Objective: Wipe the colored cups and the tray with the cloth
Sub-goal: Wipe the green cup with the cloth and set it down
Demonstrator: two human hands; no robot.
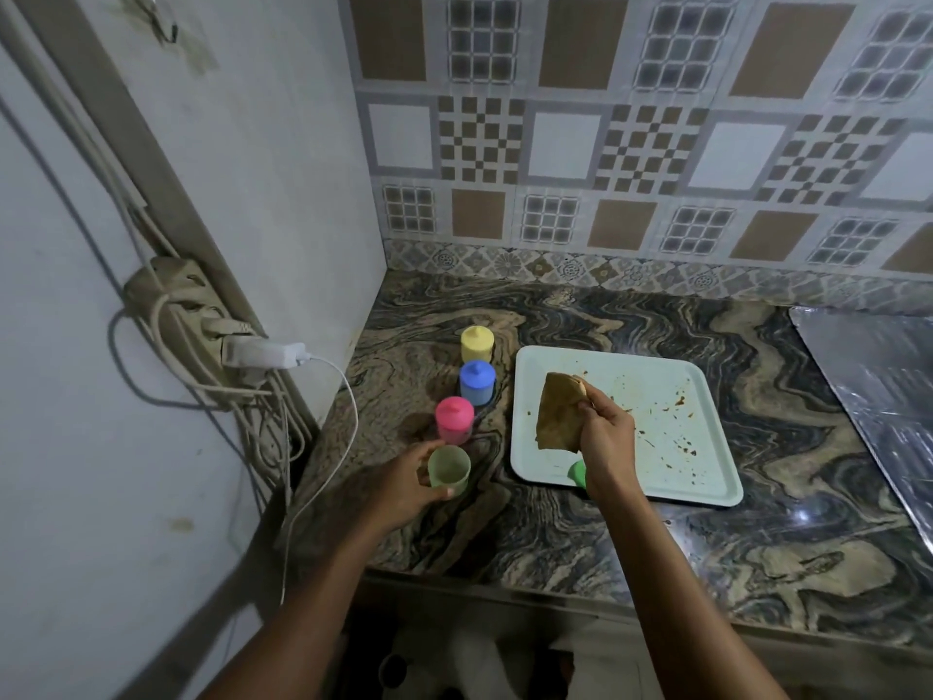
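Note:
My left hand point(404, 485) holds an open pale green cup point(449, 470) on the marbled counter, fingers curled round its side. Behind it stand a pink lidded cup point(454, 419), a blue lidded cup point(477, 382) and a yellow lidded cup point(476, 343) in a row. My right hand point(606, 437) grips a brown cloth point(558, 414) above the left part of a pale tray point(651, 391) stained with brown specks. A green lid point(577, 473) lies on the tray's near edge, partly hidden by my right wrist.
A power strip point(176, 305) with a white charger point(262, 353) and hanging cables is fixed to the left wall. A shiny metal sheet point(878, 386) covers the counter at far right. Tiled wall stands behind. The counter's front edge point(555, 593) runs below my forearms.

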